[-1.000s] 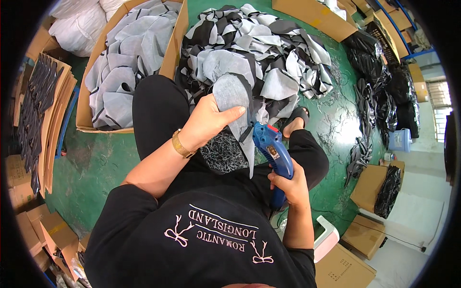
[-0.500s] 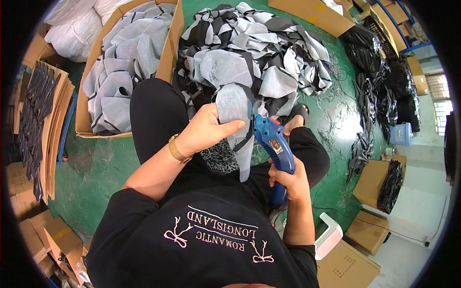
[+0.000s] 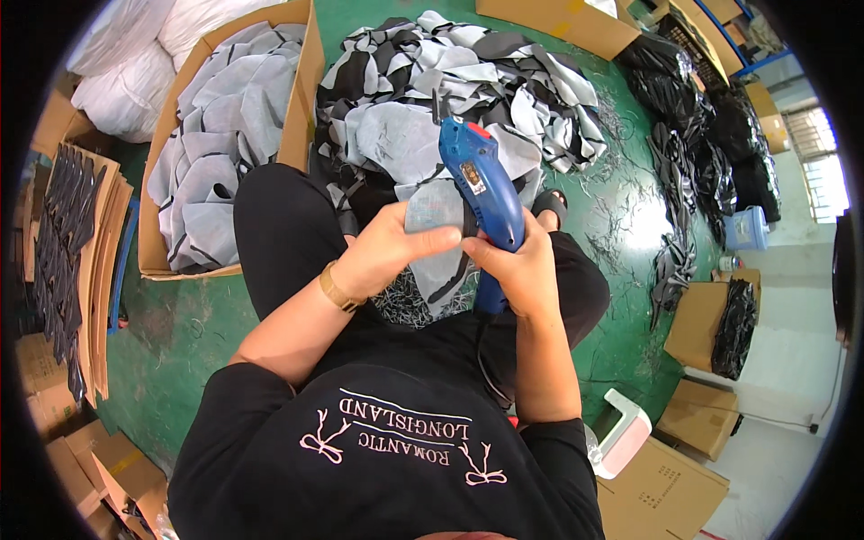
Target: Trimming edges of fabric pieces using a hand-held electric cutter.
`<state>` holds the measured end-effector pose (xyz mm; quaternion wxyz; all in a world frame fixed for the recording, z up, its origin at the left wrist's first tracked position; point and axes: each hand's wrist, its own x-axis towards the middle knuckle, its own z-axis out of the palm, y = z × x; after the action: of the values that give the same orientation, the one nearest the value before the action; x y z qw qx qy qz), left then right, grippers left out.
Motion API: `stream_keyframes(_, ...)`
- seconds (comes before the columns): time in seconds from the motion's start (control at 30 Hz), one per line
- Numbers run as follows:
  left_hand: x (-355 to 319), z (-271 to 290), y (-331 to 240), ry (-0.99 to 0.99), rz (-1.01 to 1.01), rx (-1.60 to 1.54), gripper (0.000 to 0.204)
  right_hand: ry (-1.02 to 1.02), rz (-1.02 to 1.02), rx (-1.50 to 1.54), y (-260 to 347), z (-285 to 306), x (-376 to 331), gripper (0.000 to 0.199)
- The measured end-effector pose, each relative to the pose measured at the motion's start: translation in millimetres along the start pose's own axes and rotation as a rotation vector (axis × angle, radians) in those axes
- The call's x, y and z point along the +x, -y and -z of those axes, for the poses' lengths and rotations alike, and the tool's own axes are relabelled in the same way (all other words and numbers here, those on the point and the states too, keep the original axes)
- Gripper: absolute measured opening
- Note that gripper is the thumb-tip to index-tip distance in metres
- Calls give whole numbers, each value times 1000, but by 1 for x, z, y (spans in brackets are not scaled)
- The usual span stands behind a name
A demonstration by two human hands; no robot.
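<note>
My right hand (image 3: 517, 265) grips a blue hand-held power tool (image 3: 481, 193) with a red button, its nose pointing up and away from me. My left hand (image 3: 387, 247) pinches a grey fabric piece (image 3: 434, 256) with a black edge, held against the tool's side above my lap. Both hands meet over my knees. A gold bracelet (image 3: 335, 288) sits on my left wrist. Ahead of my knees lies a heap of grey and black fabric pieces (image 3: 450, 90) on the green floor.
A cardboard box (image 3: 301, 99) at my left holds several grey fabric pieces. Flat cardboard stacks (image 3: 76, 234) stand at far left, white sacks (image 3: 135, 54) behind. Black fabric bundles (image 3: 702, 153) and more boxes (image 3: 697, 418) lie at right. A white stool (image 3: 621, 432) is near my right side.
The blue tool has swung from pointing down beside my knee to nose-up in front of me. My left hand drew the grey piece in close against it.
</note>
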<state>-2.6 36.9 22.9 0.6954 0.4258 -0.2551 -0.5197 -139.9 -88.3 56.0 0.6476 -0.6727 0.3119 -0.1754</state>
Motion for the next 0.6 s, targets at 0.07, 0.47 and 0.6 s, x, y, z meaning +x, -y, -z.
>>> stream_keyframes(0.07,8,1,-8,-12,18,-78,31,74,-47,178,5,-2,-3,34)
stream_keyframes(0.47,27,27,-15,34,133,-327,26,374,-409,490,-54,47,-48,39)
stream_keyframes(0.6,25,26,-17,66,135,-286,37,397,-441,471,-54,48,-48,39)
